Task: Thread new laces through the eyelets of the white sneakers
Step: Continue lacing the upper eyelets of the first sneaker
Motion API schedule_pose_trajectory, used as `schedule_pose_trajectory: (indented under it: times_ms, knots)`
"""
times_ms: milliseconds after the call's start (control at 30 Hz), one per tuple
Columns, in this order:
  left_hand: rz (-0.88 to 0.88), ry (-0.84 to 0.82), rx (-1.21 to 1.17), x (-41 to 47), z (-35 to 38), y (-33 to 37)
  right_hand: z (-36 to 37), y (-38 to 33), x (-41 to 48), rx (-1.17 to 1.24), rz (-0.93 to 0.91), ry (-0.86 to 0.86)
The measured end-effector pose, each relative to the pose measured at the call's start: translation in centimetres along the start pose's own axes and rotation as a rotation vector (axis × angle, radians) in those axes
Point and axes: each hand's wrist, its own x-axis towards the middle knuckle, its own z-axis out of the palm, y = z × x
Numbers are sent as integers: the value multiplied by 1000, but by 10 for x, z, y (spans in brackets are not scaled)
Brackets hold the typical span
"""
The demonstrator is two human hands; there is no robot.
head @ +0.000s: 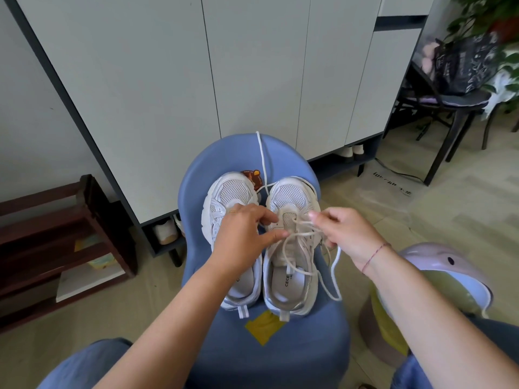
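2 white sneakers sit side by side, toes pointing away, on a blue stool (280,349). the left sneaker (233,192) has bare eyelets. the right sneaker (290,193) carries a cream lace (297,234), loosely crossed over its tongue and looping down into the shoe opening.

the left hand (244,234) lies across the left sneaker. its thumb and forefinger are stretched out and apart, reaching to the right sneaker; the thumb tip touches the cream lace and the forefinger rests at the tongue's edge.

the right hand (341,230) hovers just beside the right sneaker. its fingers are curled, and thumb and forefinger pinch strands of the cream lace coming from the top eyelets.

a white lace (262,158) runs from the stool's far edge down between the 2 toes. a yellow sticker (264,327) lies on the stool behind the heels. a pale cabinet (168,80) stands beyond.
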Motion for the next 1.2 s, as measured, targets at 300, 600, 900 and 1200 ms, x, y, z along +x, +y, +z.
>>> schedule_pose_trajectory:
  times_ms: [300, 600, 900, 1200]
  knots:
    - [-9, -92, 450, 4, 26, -3, 22, -19, 20, 351, -32, 72]
    - [-41, -237, 165, 15, 12, -12, 51, -2, 27, 79, -201, 142]
    - [-109, -2, 216, 16, 35, -9, 60, 18, 29, -86, -226, 358]
    - [-229, 173, 4, 19, 39, -3, 59, 24, 31, -142, -197, 364]
